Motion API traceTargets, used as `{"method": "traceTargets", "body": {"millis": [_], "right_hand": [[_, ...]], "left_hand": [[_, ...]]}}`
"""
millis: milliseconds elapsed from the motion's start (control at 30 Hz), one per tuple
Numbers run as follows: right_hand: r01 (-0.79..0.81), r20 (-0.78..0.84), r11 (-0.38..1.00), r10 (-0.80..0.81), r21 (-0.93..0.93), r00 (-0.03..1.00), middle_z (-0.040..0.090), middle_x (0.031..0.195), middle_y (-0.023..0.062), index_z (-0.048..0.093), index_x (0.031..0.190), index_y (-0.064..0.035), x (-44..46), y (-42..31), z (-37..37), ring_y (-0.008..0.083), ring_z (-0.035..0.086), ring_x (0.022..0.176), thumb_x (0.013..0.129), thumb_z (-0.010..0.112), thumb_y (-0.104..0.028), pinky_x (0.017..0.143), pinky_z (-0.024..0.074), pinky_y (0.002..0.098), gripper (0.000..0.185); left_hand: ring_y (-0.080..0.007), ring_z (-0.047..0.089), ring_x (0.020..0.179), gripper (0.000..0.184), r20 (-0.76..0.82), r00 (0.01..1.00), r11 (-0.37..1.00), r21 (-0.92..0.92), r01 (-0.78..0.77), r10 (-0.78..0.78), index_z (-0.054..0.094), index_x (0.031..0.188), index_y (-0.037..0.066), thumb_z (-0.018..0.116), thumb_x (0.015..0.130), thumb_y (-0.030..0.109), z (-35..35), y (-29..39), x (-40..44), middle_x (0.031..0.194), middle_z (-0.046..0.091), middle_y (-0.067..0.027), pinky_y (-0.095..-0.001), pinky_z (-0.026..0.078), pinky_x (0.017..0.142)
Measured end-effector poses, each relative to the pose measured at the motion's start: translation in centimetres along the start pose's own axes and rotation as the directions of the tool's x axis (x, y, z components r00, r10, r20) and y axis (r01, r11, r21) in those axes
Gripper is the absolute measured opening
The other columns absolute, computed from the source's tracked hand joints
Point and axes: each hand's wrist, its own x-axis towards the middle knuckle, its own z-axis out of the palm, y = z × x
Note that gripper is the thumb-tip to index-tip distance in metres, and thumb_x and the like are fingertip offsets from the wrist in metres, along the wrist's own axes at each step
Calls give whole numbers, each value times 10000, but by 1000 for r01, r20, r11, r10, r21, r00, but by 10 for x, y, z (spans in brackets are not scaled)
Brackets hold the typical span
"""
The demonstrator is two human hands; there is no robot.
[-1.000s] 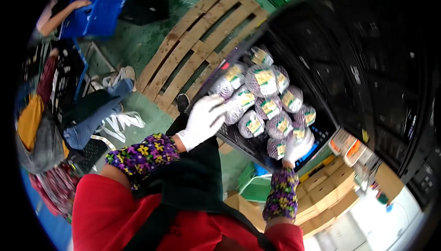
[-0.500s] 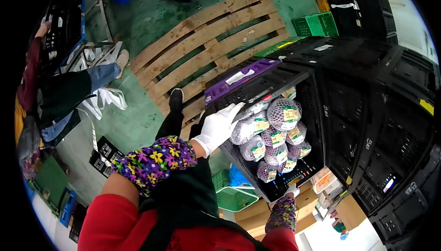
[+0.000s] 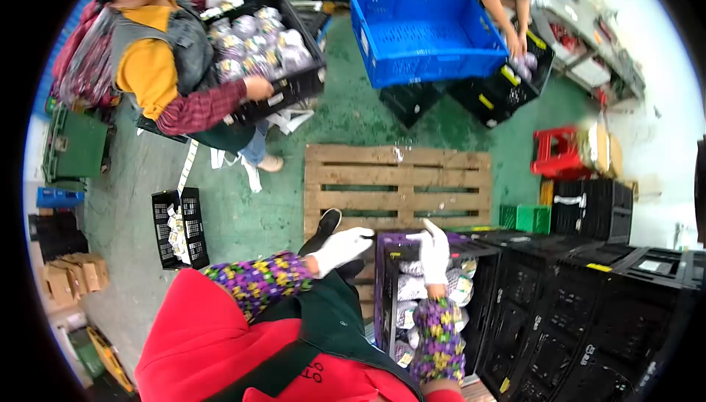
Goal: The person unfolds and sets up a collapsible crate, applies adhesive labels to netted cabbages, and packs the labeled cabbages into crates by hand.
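Observation:
A black crate with a purple rim (image 3: 379,284) stands in front of me, filled with net-wrapped, labelled round produce (image 3: 460,286). My left hand (image 3: 344,249), in a white glove, is beside the crate's far left corner with its fingers stretched toward it; whether they touch the rim I cannot tell. Above the crate's far end is my right hand (image 3: 434,255), also gloved in white, fingers extended and thumb apart, holding nothing. My right forearm hides part of the produce.
A wooden pallet (image 3: 397,178) lies beyond the crate. Stacked black crates (image 3: 559,292) rise on the right. A co-worker on the left carries a filled black crate (image 3: 294,89). Another person's hands reach into a crate beside a blue crate (image 3: 426,67). A small black basket (image 3: 193,218) holds labels.
My view has swung round and up. My right hand has left the crate's near end and moved over its far end. My left hand has come off its grip on the rim to the corner.

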Motion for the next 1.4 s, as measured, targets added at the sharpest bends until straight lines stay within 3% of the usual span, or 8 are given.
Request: {"method": "traceTargets", "body": {"millis": [100, 167, 400, 633, 933, 1033, 1233, 1400], "right_hand": [[301, 52, 951, -305, 73, 951, 642, 1047, 141, 636, 1056, -38, 91, -82, 62, 294, 592, 1000, 862, 566, -102, 920, 442, 364, 216], [380, 86, 923, -384, 63, 919, 643, 1042, 141, 640, 1044, -43, 143, -124, 100, 300, 587, 1011, 850, 574, -115, 916, 441, 373, 217], [615, 189, 743, -585, -266, 789, 613, 1012, 140, 619, 1058, -90, 309, -256, 262, 329, 579, 957, 786, 633, -257, 847, 459, 417, 320], [536, 497, 605, -252, -589, 830, 542, 1197, 148, 495, 1235, -93, 404, -313, 382, 324, 546, 1095, 745, 649, -343, 891, 464, 437, 571], [370, 724, 883, -51, -289, 688, 650, 1083, 180, 650, 1090, -57, 428, -299, 352, 353, 619, 999, 773, 602, -406, 857, 476, 413, 473], [302, 739, 907, 15, -294, 674, 619, 1091, 254, 616, 1096, 29, 403, -303, 268, 374, 603, 1021, 767, 598, -383, 875, 469, 403, 528], [120, 476, 939, 51, -323, 878, 629, 942, 232, 602, 966, 13, 293, -245, 53, 393, 600, 915, 811, 571, -374, 819, 462, 438, 418], [-307, 96, 922, 337, -238, 937, 621, 892, 212, 584, 957, -12, 157, -172, -103, 373, 595, 866, 838, 553, -349, 770, 455, 438, 359]], "left_hand": [[-168, 609, 816, 304, -210, 976, 997, 58, -51, 62, 607, 1148, 89, 610, 881, 234, -90, 17, -48, 900, 646, -72, -287, 489, 735], [-166, 599, 897, 383, -279, 951, 808, -587, -58, -134, 549, 1227, 88, 627, 882, 236, -129, -2, -67, 994, 635, -64, -285, 469, 794], [-233, 287, 1354, 837, -429, 636, 437, -886, -157, -641, 133, 1475, 116, 656, 867, 357, -194, -72, -76, 1331, 450, -103, -395, 235, 1083], [-141, 556, 768, 281, -640, 171, 507, -720, -474, -749, 573, 1098, 52, 664, 843, 127, -248, -139, -114, 884, 588, 3, -309, 476, 678], [-197, 612, 600, 125, -420, 379, 254, -873, -415, -824, 532, 769, 103, 593, 839, 188, -284, -185, -163, 687, 595, -28, -327, 508, 590], [-225, 621, 634, 208, -399, 428, 320, -915, -247, -811, 476, 686, 132, 583, 826, 242, -302, -73, -177, 708, 610, -55, -355, 517, 621], [-177, 599, 632, 199, -436, 426, 486, -874, 10, -793, 474, 688, 131, 608, 825, 187, -305, -32, -187, 695, 585, -23, -305, 494, 588], [-139, 592, 662, 185, -449, 705, 714, -691, 115, -549, 491, 733, 123, 622, 831, 210, -272, 84, -118, 714, 557, -4, -294, 506, 610]]}}
